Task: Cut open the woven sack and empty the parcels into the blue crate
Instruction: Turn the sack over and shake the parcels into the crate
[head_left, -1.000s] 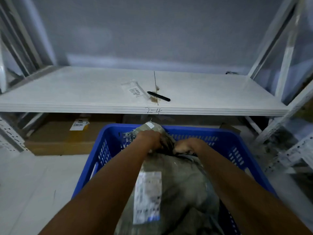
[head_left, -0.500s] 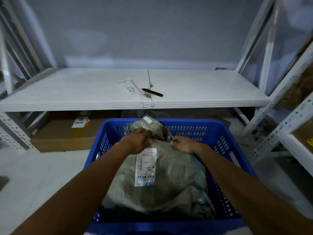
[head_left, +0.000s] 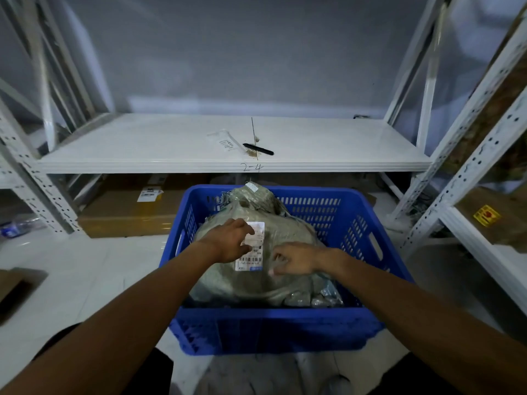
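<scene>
A grey-green woven sack (head_left: 248, 280) lies inside the blue crate (head_left: 273, 329) on the floor, its tied neck pointing toward the far wall. A white barcode label (head_left: 252, 252) is stuck on its top. My left hand (head_left: 232, 242) rests on the sack over the label's left edge, fingers spread. My right hand (head_left: 296, 259) lies on the sack just right of the label, fingers loosely bent. Neither hand holds anything. A black cutter (head_left: 258, 149) lies on the white shelf (head_left: 199, 149) behind the crate.
A small clear packet (head_left: 225, 139) lies beside the cutter on the shelf. Cardboard boxes (head_left: 128, 215) sit under the shelf. White metal racking (head_left: 467, 155) stands at the right and left. Pale floor surrounds the crate.
The sack has dropped lower into the crate. Both hands have let go of its neck and slid back toward me onto its top.
</scene>
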